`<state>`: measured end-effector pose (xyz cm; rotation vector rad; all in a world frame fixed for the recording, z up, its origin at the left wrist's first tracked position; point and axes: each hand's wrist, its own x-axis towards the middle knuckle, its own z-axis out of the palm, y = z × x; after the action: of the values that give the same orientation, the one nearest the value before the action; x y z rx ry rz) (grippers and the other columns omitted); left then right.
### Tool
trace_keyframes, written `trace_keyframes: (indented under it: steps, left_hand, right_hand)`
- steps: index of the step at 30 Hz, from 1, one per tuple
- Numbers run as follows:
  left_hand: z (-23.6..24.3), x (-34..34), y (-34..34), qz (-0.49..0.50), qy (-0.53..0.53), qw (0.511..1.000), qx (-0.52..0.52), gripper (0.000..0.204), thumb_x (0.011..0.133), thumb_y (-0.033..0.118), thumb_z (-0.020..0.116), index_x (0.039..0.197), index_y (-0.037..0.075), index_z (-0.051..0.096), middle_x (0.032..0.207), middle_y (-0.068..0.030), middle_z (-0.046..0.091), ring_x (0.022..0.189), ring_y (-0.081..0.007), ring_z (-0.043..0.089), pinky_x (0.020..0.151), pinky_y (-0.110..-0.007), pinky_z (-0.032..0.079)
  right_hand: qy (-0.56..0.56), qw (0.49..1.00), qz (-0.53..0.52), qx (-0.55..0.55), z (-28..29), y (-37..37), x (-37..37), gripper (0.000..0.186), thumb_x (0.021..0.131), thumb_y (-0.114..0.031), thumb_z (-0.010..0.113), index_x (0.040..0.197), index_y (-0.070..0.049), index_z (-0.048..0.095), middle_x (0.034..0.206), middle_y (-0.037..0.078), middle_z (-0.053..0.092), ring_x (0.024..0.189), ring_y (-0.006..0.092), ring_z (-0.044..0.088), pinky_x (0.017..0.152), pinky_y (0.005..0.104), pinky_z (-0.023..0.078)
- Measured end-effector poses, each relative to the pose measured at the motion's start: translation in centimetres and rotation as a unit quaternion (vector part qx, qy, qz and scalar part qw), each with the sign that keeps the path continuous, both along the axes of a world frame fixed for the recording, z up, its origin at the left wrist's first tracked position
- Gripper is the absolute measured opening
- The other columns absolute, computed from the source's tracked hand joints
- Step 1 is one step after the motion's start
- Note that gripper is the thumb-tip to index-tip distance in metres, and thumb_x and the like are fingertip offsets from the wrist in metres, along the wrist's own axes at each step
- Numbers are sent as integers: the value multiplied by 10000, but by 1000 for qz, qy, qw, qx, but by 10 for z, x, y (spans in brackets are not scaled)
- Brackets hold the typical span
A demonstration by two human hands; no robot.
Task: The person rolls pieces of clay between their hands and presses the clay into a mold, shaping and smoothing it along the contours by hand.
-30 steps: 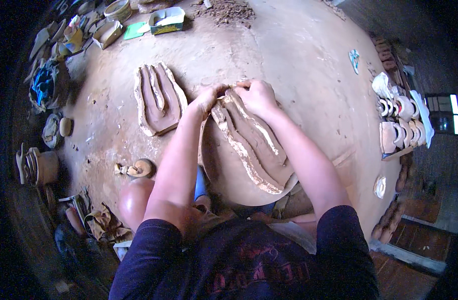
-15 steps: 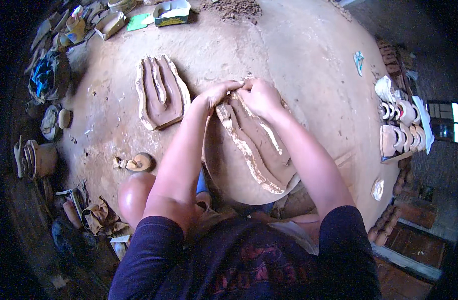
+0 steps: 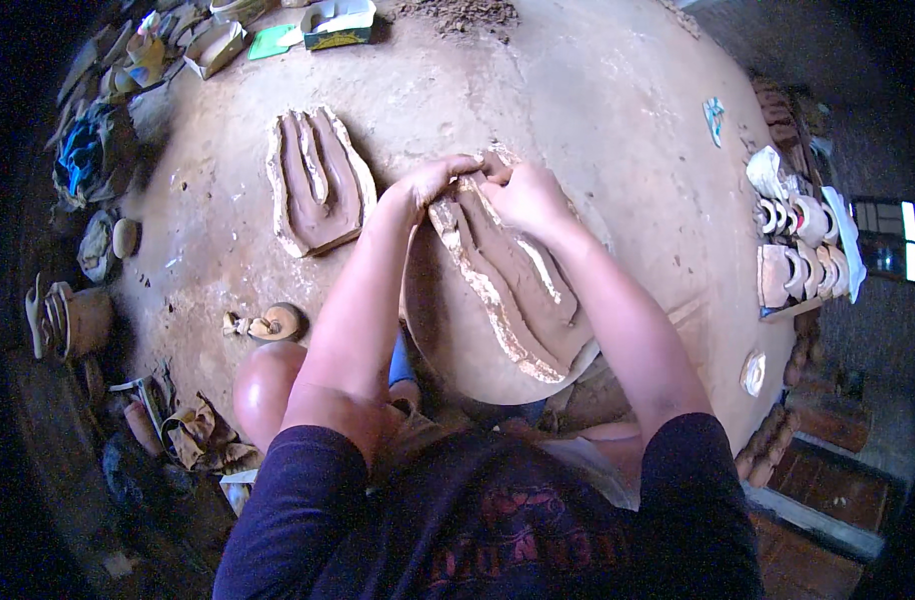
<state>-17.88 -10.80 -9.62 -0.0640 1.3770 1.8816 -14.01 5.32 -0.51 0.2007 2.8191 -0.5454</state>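
Observation:
My left hand (image 3: 433,183) is closed on the far end of a long brown clay piece (image 3: 510,288) with channels and pale, crumbly raised rims, lying on a round board (image 3: 441,355) in front of me. My right hand (image 3: 520,195), fingers curled, grips the same far end just right of my left, partly hiding it. A second channelled clay piece (image 3: 340,180), with a U-shaped groove and pale rims, lies on the floor left of my hands. A small round wooden tool with a knobbed part (image 3: 276,322) lies beside my left knee.
Boxes (image 3: 338,28), a green sheet (image 3: 271,42), blue cloth (image 3: 78,160) and pots (image 3: 83,320) line the left and back of the floor (image 3: 638,140). Clay crumbs (image 3: 463,20) are heaped at the back. Curved clay pieces (image 3: 793,275) are stacked at right, near a turquoise object (image 3: 715,118).
My hands stay at the clay piece's far end. My left fingers have shifted slightly up and right over it, and the right fingers have moved a little. The view has tilted slightly.

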Motion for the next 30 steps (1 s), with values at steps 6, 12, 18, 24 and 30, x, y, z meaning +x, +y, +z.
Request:
trace_keyframes:
  steps: [6,12,18,24,30]
  left_hand:
    - [7,2,6,31,-30,999,1,309,961,363,658,1160,142,742,992,-43,757,779,-171,705,698,-356,592]
    - [-6,0,5,41,13,998,-48,319,936,393,692,1136,154,761,934,1,698,760,-129,589,719,-310,531]
    - [-10,-3,3,14,-13,999,-37,391,940,426,684,1213,153,745,1046,-20,707,906,-149,608,842,-322,512]
    - [26,6,4,10,-30,998,-61,443,939,451,681,1259,152,748,1153,-35,745,1032,-164,653,968,-336,497]
    - [26,10,1,22,-22,998,-57,447,921,464,699,1236,155,768,1130,-31,746,986,-159,632,903,-322,493]
  right_hand:
    - [-5,1000,6,-4,5,8,17,292,865,-360,729,956,-99,824,961,205,764,948,367,745,887,465,573]
    - [-21,999,33,20,15,8,18,259,866,-327,718,925,-94,816,981,191,770,962,355,744,900,455,571]
    - [-42,990,109,81,11,20,25,284,877,-298,728,1030,-76,815,978,223,757,948,345,744,894,447,567]
    - [-77,989,98,79,21,31,21,271,874,-310,736,1043,-114,818,1017,194,762,975,346,736,898,449,564]
    - [-85,981,133,113,26,31,36,300,865,-336,736,1082,-145,815,1052,178,764,993,327,737,895,427,565]
